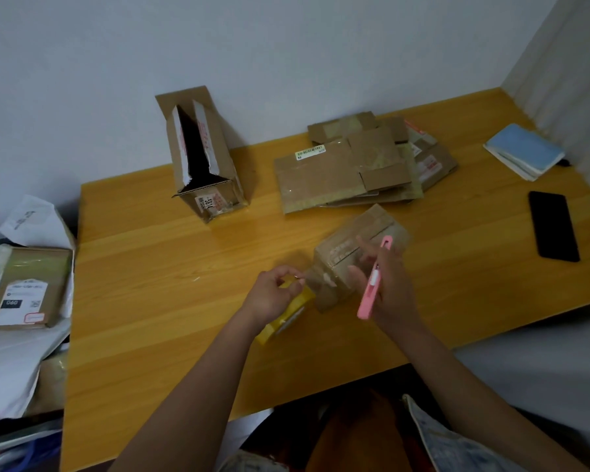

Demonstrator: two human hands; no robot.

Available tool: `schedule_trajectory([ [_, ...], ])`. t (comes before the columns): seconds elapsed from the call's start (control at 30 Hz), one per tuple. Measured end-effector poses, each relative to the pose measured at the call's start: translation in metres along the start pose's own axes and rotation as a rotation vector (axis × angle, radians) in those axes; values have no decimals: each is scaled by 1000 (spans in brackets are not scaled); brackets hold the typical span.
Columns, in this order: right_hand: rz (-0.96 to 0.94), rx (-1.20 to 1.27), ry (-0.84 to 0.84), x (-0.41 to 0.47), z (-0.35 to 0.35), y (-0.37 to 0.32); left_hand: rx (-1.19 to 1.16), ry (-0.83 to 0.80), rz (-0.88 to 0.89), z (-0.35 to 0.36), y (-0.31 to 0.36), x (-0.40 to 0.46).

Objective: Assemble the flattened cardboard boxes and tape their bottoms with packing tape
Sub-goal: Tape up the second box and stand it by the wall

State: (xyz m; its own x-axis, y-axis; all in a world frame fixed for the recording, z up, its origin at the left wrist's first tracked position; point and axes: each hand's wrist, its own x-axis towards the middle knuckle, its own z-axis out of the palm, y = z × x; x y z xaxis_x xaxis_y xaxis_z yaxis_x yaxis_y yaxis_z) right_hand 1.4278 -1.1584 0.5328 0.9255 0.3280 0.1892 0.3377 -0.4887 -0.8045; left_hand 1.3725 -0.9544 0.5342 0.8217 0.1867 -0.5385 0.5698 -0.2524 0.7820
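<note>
Tape strip (312, 275) — taut between left hand (275, 294) pinching roll (288, 311) and box (358, 257); right hand (385, 284) gripping pink cutter (372, 284) — nearer.

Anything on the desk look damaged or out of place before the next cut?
The tall box standing at the back has ragged, torn white edging along its open top flaps. The flattened boxes lie in an untidy, fanned pile. Nothing looks spilled.

L hand (273, 294) pinches tape strip off yellow tape roll (286, 315); R hand (385, 284) holds pink cutter (372, 284) against small box (358, 253). Flattened boxes (355, 165) behind on desk (157, 274).
</note>
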Motion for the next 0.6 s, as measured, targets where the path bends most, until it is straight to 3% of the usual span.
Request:
schedule_trajectory([
  [0.1, -89, -41, 56, -9, 1, -17, -22, -2, -7, 0, 2, 0],
  [0.27, -181, 44, -148, -8, 12, -19, -55, 19, -20, -1, 1, 1],
  [0.43, 26, 239, -230, -9, 11, -14, -77, 16, -50, -4, 1, 0],
  [0.6, -96, 191, -204, -10, 15, -1, -64, 53, -1, -3, -5, -1],
])
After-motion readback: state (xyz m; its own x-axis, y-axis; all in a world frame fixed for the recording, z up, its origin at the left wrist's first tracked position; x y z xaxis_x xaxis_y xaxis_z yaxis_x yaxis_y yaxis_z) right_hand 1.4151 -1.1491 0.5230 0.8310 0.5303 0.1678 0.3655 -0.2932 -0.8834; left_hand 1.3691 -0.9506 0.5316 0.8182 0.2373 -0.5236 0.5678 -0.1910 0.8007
